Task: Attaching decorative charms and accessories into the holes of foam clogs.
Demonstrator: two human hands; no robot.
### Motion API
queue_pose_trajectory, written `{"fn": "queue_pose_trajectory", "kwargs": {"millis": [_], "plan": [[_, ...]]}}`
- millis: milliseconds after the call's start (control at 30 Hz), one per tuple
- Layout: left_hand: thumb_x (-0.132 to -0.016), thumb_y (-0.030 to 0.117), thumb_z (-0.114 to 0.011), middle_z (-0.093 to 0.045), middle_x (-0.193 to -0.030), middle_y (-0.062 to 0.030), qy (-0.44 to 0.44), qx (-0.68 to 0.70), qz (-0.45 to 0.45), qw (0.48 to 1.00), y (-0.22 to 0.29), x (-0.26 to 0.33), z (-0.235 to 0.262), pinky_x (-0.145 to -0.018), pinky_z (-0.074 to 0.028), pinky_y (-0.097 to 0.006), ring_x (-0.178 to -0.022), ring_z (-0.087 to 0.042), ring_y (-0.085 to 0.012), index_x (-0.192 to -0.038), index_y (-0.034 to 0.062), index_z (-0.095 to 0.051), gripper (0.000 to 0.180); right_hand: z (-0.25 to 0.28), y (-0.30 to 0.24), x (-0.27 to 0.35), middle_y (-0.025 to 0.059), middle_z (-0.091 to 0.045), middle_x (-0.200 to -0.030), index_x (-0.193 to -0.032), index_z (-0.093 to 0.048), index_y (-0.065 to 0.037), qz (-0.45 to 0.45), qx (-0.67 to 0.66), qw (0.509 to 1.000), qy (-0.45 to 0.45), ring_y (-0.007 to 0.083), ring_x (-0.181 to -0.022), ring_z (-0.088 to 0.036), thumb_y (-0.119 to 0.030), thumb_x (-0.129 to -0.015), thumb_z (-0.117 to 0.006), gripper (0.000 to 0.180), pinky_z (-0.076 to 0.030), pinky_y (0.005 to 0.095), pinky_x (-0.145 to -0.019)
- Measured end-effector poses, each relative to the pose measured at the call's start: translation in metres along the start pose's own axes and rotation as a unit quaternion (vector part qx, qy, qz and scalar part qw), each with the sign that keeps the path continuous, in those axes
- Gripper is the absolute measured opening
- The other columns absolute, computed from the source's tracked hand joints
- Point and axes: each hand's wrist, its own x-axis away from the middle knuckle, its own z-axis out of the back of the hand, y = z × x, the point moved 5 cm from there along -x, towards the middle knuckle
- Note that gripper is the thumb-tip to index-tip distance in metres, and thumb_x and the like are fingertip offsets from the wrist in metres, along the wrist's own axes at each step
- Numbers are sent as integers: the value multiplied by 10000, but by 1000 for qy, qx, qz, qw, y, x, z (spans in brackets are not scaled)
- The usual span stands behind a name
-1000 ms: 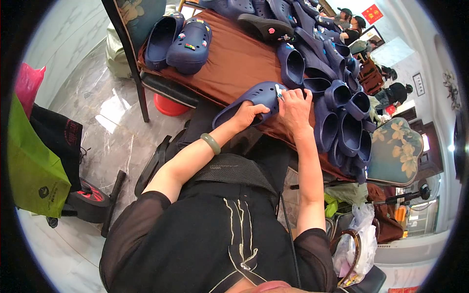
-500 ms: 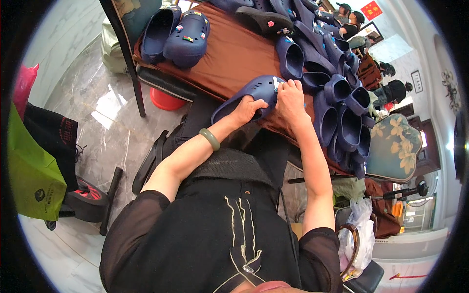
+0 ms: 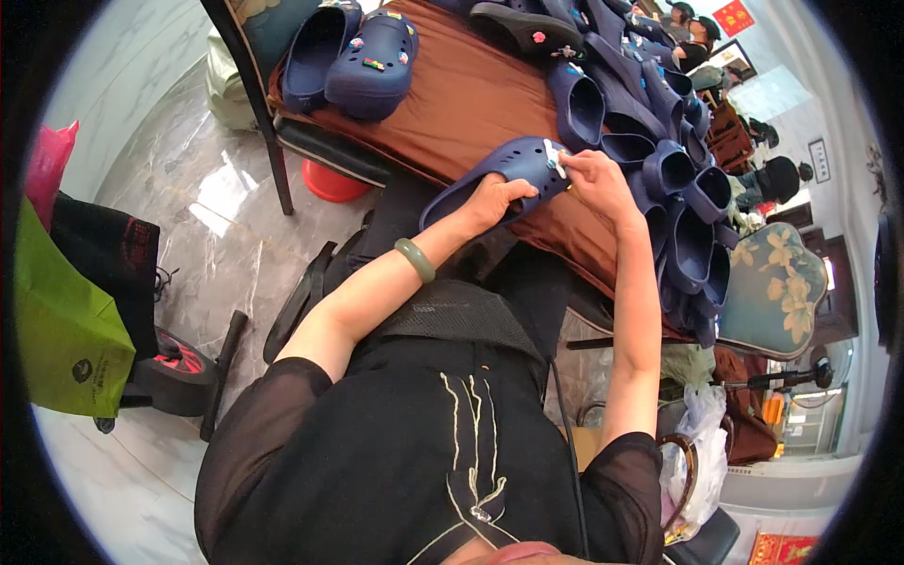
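Navy perforated clog sits at the near edge of the bench, which is draped in brown cloth. The left hand is closed around the clog's side, holding it steady. The right hand pinches a small white charm with its fingertips, pressing it against the clog's upper. More navy clogs are heaped along the bench's right side, and a decorated pair lies at the far left end.

Bright, even daylight fills the room. Glare whitens the glossy grey marble floor at left. Fisheye bending curves the dark-rimmed edges.
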Motion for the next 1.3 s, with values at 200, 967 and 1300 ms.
{"fn": "queue_pose_trajectory", "kwargs": {"millis": [200,967,1300], "plan": [[-773,178,-615,-572,-1043,-29,-21,-31,56,998,-5,5,6,-857,-410,-270,-950,-522,-131,-1127,1,-550,402,-3,2,-10,81,-633,-815,-822,-684,-59,-31,-39,993,107,254,-849,-595,-196,-735,-720,167,-464,358,-769],[-775,191,-617,-572,-792,17,-7,-28,3,1000,1,7,2,-650,-414,-238,-709,-523,-90,-874,63,-613,162,-57,13,6,110,-633,-955,-984,-690,-137,-191,-135,922,307,289,-891,-616,-272,-877,-481,271,-481,379,-771],[-770,204,-637,-605,-874,4,-11,-26,3,1000,11,12,-3,-730,-427,-254,-790,-549,-106,-929,31,-628,235,-54,19,5,126,-620,-1010,-1024,-660,-77,-164,-115,942,270,286,-949,-594,-335,-947,-415,364,-453,367,-830]]}}
